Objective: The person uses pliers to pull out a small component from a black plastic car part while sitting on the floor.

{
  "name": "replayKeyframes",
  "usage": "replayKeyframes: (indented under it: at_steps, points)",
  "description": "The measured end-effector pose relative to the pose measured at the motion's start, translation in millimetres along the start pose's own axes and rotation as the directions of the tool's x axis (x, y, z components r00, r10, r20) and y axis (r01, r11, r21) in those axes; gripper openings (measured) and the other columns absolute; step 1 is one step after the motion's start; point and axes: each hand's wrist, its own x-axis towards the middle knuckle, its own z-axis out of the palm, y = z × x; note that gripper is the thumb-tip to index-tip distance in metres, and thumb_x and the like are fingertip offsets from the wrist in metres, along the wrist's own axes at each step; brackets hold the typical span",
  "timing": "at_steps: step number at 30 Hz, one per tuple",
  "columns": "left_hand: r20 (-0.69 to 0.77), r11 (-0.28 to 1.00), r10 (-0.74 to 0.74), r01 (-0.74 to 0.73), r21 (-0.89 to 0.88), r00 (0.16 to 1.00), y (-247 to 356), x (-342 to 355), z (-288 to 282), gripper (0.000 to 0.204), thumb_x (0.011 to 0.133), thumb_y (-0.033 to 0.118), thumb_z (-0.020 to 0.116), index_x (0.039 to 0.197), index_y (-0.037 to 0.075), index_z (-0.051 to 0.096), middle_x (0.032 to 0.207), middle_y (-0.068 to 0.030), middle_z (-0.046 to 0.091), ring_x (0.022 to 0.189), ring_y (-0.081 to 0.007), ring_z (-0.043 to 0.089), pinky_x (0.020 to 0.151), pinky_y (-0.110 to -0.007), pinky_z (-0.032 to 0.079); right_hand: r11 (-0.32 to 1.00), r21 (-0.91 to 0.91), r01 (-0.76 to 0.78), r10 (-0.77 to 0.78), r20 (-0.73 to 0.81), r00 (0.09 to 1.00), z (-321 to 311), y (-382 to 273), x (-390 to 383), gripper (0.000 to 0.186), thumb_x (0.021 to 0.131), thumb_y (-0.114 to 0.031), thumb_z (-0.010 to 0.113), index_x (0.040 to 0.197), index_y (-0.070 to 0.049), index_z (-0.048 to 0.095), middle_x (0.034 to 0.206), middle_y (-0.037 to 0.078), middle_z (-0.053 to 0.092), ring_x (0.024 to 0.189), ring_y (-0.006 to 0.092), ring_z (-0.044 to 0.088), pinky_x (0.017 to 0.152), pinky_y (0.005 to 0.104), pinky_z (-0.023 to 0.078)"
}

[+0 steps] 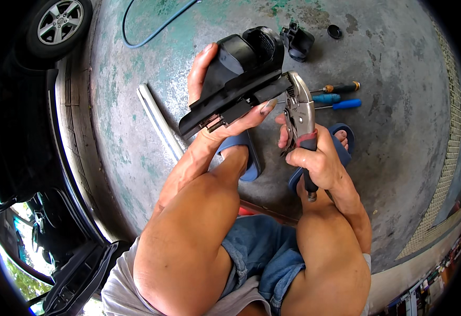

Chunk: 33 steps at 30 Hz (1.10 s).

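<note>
My left hand grips a black plastic assembly, with two round openings at the top and a long bar with a small metal spring along its lower side; its thumb presses on the bar, fingers round the far side. My right hand is closed on silver locking pliers with red-and-black handle covering, whose jaws are at the assembly's right end; whether they grip it is unclear. Beyond lie a black plastic part, a small black cap and several screwdrivers on the concrete floor.
My legs and sandals frame the work from below. A long pale bar lies left, a blue hose at top left. A dark car with an open door and wheel fills the left side. A woven strip runs along the right.
</note>
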Motion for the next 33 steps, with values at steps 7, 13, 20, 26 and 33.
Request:
replayKeyframes:
  at_steps: [7,13,20,26,33]
  points:
    - [-0.017,1.0,-0.003,0.004,0.019,1.0,-0.5,0.3,-0.8,0.109,0.061,0.034,0.092,0.147,-0.002,0.035,0.13,-0.0186,0.053,0.118,-0.0294,0.057,0.102,-0.043,0.046,1.0,-0.009,0.018,-0.018,-0.011,1.0,1.0,1.0,-0.4,0.066,0.064,-0.01,0.059,0.128,0.008,0.057,0.095,0.006,0.06,0.092,0.0177,0.057,0.086,0.0309,0.046]
    - [0.033,0.993,0.063,-0.066,0.093,0.997,3.0,6.3,4.4,0.107,0.06,0.029,0.092,0.146,-0.001,0.035,0.129,-0.0175,0.054,0.117,-0.0279,0.058,0.101,-0.041,0.047,0.997,0.01,0.071,-0.071,-0.041,0.997,-3.8,14.5,1.4,0.053,0.071,-0.004,0.06,0.124,0.004,0.058,0.089,0.005,0.058,0.082,0.0149,0.055,0.077,0.0289,0.046]
    - [0.052,0.988,-0.023,0.014,0.155,0.998,-15.0,-7.3,10.1,0.105,0.065,0.031,0.09,0.147,-0.001,0.034,0.132,-0.0153,0.053,0.119,-0.0253,0.055,0.104,-0.039,0.045,0.965,-0.213,0.154,-0.188,-0.147,0.971,-9.2,42.3,28.5,0.045,0.075,-0.005,0.061,0.118,0.005,0.061,0.081,0.005,0.062,0.077,0.0157,0.06,0.077,0.0289,0.049]
    - [0.124,0.972,-0.133,0.105,0.212,0.983,-27.7,-29.9,23.9,0.105,0.064,0.033,0.091,0.147,0.0,0.035,0.134,-0.0157,0.051,0.122,-0.0252,0.054,0.106,-0.039,0.043,0.99,-0.133,0.04,-0.064,-0.182,0.981,-18.9,74.4,31.7,0.043,0.075,-0.006,0.06,0.117,0.006,0.063,0.083,0.005,0.063,0.078,0.0156,0.06,0.078,0.0284,0.048]
    - [-0.039,0.95,-0.279,0.27,-0.155,0.959,-13.8,-24.3,22.1,0.099,0.065,0.023,0.087,0.145,-0.003,0.035,0.121,-0.0151,0.059,0.111,-0.0229,0.06,0.099,-0.038,0.049,0.998,0.022,0.054,-0.052,-0.072,0.996,-13.7,42.9,22.7,0.054,0.07,-0.006,0.06,0.122,0.006,0.061,0.094,0.004,0.063,0.086,0.0138,0.059,0.079,0.0278,0.047]
